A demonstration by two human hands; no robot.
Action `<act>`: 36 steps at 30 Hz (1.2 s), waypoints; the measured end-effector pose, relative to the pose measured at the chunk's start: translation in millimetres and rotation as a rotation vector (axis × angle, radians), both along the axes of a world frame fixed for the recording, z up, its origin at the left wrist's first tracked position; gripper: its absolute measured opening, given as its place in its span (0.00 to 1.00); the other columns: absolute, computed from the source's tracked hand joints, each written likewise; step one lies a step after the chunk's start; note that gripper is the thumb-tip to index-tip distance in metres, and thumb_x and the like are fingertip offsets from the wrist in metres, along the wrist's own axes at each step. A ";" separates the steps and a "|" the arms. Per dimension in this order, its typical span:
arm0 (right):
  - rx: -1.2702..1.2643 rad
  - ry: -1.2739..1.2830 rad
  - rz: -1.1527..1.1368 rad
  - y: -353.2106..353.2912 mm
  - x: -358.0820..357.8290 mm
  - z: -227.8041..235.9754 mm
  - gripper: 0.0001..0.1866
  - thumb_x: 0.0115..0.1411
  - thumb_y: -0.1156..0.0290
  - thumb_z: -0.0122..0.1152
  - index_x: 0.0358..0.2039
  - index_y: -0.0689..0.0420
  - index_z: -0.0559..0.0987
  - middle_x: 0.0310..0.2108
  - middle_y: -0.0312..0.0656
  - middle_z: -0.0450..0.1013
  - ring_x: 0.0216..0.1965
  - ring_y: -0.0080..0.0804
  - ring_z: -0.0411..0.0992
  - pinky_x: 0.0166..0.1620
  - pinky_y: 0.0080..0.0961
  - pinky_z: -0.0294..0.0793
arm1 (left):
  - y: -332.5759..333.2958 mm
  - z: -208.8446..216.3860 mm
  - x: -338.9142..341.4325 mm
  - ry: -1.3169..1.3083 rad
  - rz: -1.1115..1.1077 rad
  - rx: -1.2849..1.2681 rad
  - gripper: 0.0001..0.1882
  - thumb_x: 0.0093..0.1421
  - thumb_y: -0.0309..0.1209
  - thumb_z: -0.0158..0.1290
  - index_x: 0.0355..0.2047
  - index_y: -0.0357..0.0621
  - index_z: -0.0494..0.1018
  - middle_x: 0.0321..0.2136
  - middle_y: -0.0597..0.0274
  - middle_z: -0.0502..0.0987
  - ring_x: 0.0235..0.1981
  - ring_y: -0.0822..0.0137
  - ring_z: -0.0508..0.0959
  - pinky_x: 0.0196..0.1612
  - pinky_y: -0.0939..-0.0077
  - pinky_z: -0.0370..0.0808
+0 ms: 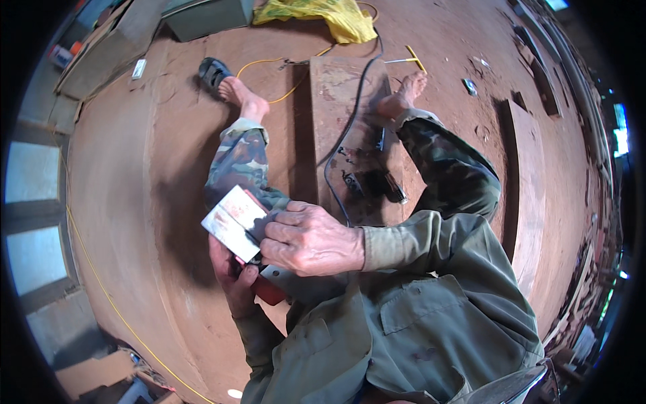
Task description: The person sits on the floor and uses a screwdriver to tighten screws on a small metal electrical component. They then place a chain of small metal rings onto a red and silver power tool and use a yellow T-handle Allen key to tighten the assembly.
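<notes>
Above my left thigh, my left hand is wrapped from below round a tool with a flat, pale rectangular plate turned upward. A dark line crosses the plate, and reddish stains mark it. Part of a red body and a grey metal piece with a hole show beside my wrist; the tool's exact kind is unclear. My right hand is closed, knuckles up, at the plate's right edge. Its fingertips are hidden, so what they pinch cannot be seen.
Between my legs lies a wooden board with dark parts and a black cable on it. Beyond are a yellow T-handle tool, a yellow bag and a grey-green box. A plank lies at right.
</notes>
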State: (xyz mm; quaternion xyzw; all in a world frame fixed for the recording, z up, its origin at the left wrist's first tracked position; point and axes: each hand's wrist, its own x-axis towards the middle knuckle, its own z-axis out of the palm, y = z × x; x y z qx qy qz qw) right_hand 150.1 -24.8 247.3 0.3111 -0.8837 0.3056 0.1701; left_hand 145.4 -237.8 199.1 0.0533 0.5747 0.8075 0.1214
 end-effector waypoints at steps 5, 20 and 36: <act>-0.169 -0.093 -0.087 34.8 0.0 -19.0 0.19 0.59 0.50 0.73 0.33 0.52 0.80 0.28 0.40 0.72 0.30 0.43 0.76 0.35 0.40 0.75 | -6.0 -4.6 1.1 0.007 -0.008 -0.080 0.68 0.51 0.49 0.70 0.81 0.33 0.44 0.75 0.41 0.59 0.75 0.48 0.64 0.76 0.51 0.63; 0.222 -0.857 -0.879 181.9 -27.2 -273.5 0.18 0.60 0.59 0.70 0.48 0.53 0.85 0.43 0.53 0.85 0.48 0.58 0.83 0.50 0.54 0.83 | -20.2 -16.8 1.1 0.015 -0.015 0.012 0.59 0.52 0.32 0.68 0.79 0.28 0.49 0.75 0.46 0.64 0.74 0.55 0.66 0.76 0.61 0.60; -0.867 -0.751 -0.355 95.5 -11.7 -53.6 0.09 0.65 0.80 0.69 0.46 0.63 0.85 0.39 0.36 0.83 0.42 0.21 0.79 0.46 0.24 0.78 | -17.7 -10.0 -2.7 0.024 -0.052 -0.011 0.57 0.54 0.31 0.65 0.79 0.28 0.48 0.74 0.46 0.65 0.74 0.55 0.66 0.76 0.59 0.61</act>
